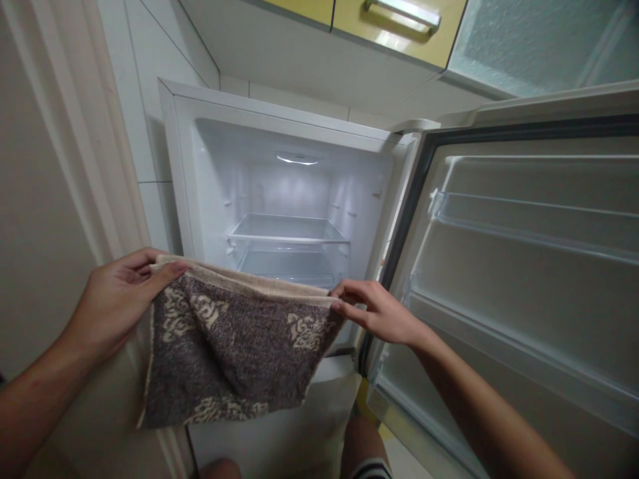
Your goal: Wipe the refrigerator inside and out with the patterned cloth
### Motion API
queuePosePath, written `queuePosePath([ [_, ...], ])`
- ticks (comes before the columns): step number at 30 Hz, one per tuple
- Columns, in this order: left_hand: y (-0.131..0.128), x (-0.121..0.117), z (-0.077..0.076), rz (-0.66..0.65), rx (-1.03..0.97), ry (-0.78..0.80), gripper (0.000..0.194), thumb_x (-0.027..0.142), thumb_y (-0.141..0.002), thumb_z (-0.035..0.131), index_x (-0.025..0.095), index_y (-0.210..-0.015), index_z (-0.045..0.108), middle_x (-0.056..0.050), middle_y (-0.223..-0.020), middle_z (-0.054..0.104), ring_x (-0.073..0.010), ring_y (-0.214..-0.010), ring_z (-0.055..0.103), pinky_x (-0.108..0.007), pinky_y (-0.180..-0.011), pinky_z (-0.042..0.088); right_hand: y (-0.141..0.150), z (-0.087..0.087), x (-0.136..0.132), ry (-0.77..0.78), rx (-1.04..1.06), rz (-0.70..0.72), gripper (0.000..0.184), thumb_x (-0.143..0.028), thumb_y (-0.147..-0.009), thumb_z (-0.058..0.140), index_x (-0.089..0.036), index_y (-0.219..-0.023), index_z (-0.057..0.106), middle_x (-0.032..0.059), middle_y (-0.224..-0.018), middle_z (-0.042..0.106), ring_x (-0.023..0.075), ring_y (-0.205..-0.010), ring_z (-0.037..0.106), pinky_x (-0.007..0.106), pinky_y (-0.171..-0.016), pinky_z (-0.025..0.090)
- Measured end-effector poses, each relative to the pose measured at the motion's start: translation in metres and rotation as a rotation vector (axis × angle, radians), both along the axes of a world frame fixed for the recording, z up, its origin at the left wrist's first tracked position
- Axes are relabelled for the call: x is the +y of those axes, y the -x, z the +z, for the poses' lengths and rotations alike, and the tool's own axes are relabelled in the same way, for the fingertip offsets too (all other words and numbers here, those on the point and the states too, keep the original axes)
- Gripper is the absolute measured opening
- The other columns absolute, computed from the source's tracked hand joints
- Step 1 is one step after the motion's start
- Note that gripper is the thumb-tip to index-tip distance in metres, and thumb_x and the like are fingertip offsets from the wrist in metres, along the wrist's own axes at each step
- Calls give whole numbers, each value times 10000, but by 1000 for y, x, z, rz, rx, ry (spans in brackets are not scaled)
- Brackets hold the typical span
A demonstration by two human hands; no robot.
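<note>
A dark grey-brown cloth (pixel 249 352) with cream patterns and a cream top edge hangs between my two hands. My left hand (pixel 122 293) pinches its upper left corner, thumb on the near side. At the upper right corner, my right hand (pixel 377 309) grips the cloth between thumb and fingers. The cloth looks folded over along the top and sags a little in the middle. Behind it stands a fridge (pixel 210 186) with its door open and its inner light on. Part of the fridge's lower interior is hidden by the cloth.
Glass shelves (pixel 294 228) sit inside the fridge. The fridge door (pixel 524 266), with clear door racks, is swung out to the right. A door frame (pixel 80 133) rises close on the left. Yellow cabinets (pixel 394 30) hang overhead. My knee (pixel 367 446) shows below.
</note>
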State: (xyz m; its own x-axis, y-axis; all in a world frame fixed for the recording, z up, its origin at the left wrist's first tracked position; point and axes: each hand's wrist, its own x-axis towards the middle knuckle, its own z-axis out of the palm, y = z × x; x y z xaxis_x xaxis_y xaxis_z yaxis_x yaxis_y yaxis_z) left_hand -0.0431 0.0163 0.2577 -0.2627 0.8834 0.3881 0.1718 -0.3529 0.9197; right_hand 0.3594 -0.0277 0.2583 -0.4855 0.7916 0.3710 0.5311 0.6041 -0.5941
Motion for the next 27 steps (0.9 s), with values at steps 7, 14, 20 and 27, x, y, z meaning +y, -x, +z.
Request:
queuePosePath([
  [7, 19, 1, -5, -56, 109, 47, 776, 817, -491, 953, 199, -917, 757, 7, -773, 772, -158, -741, 678, -222, -675, 517, -5, -5, 13, 47, 158, -130, 392, -569, -1032, 627, -187, -956, 666, 44, -882, 689, 188, -832, 623, 309, -756, 483],
  [14, 9, -19, -2, 46, 222, 64, 472, 633, -589, 859, 223, -786, 733, 22, -665, 698, -158, -646, 619, -234, -553, 423, -4, -3, 11, -84, 107, -325, 297, -485, -991, 673, -199, -928, 722, 73, -888, 763, 213, -829, 688, 314, -734, 473],
  [20, 19, -9, -13, -80, 322, 176, 505, 685, -611, 827, 215, -780, 753, -4, -733, 753, -189, -734, 674, -257, -662, 489, -1, 0, 14, -148, -48, -441, 137, -345, -1003, 676, -221, -1057, 693, 45, -911, 790, 222, -847, 718, 313, -741, 431],
  [27, -11, -3, -25, -89, 346, 132, 444, 626, -724, 841, 234, -848, 675, 44, -660, 708, -173, -602, 667, -263, -573, 537, 34, 8, 37, -22, 48, -323, 185, -338, -958, 716, -174, -929, 797, 31, -743, 710, 166, -684, 611, 291, -656, 395],
])
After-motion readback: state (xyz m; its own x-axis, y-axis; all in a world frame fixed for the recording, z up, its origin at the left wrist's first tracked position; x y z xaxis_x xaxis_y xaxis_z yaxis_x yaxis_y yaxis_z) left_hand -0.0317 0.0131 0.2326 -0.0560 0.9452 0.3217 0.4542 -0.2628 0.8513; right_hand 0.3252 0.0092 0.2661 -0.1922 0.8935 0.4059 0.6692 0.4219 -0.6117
